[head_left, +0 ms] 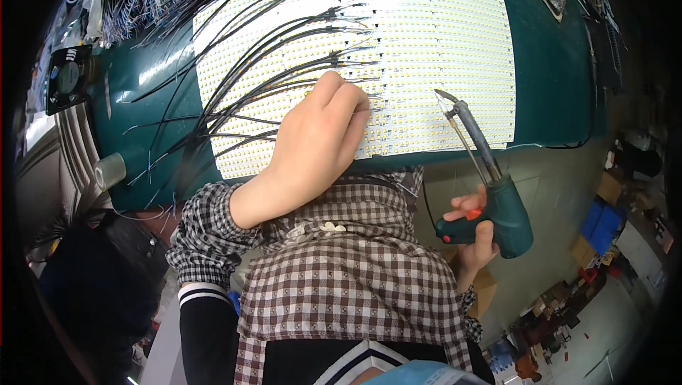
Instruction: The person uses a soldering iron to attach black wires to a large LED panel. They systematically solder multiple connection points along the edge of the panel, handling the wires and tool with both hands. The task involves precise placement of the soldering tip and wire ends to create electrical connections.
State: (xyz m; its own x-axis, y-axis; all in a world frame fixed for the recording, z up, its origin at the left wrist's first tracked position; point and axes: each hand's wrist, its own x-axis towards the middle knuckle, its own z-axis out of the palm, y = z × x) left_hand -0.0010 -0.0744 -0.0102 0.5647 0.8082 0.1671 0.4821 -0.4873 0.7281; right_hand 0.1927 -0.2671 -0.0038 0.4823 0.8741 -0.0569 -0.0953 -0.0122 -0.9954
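Note:
A large white LED panel [455,51] with rows of small yellow LEDs lies on the green table. Several black cables [245,79] fan in from the left, their thin stripped ends along the panel's middle seam. Over the seam's near part, my left hand [316,136] is closed in a pinch on a black cable; its fingertips are partly hidden. My right hand [472,225] grips a green soldering gun [508,218] with a red trigger, just off the table's near edge. The gun's dark bent tip reaches over the panel's right half, apart from my left hand.
A bundle of loose wires [145,5] lies at the back left, near a black cooling fan [69,79]. A clear plastic cup [110,172] stands at the left edge. Boxes and a blue bin [602,227] are on the floor to the right.

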